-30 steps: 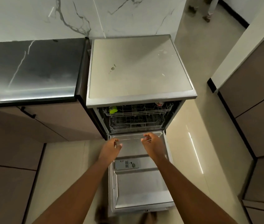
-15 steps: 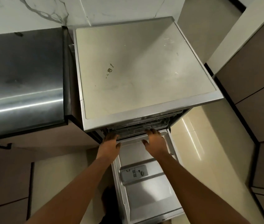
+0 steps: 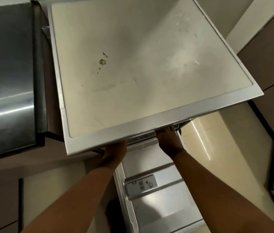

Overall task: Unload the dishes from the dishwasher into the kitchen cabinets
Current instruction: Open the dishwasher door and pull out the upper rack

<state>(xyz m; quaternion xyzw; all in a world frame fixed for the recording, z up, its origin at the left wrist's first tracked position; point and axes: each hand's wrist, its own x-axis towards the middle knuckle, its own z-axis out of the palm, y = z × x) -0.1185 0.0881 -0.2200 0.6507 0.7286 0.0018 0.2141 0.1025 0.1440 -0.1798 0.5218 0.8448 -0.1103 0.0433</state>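
1. Dark glossy countertop [image 3: 7, 73], left edge of view, w/ a bright light streak across it.
2. Pale glossy floor tiles [image 3: 216, 140], right side, reflecting light.
3. White wall strip [image 3: 250, 26], top-right corner.

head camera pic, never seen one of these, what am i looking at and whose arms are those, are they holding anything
The picture comes from a camera worn on a person's head, looking forward and down, so the two bare arms are the wearer's own. They stand at a dishwasher whose flat top, marked with a few brown stains, fills most of the view. Its door is folded down open below, with the detergent compartment showing on its inner face. The left hand and right hand both reach under the front edge into the opening; the fingers are hidden there, so what they grip, if anything, cannot be told. A dark shiny countertop lies to the left. No dishes show.
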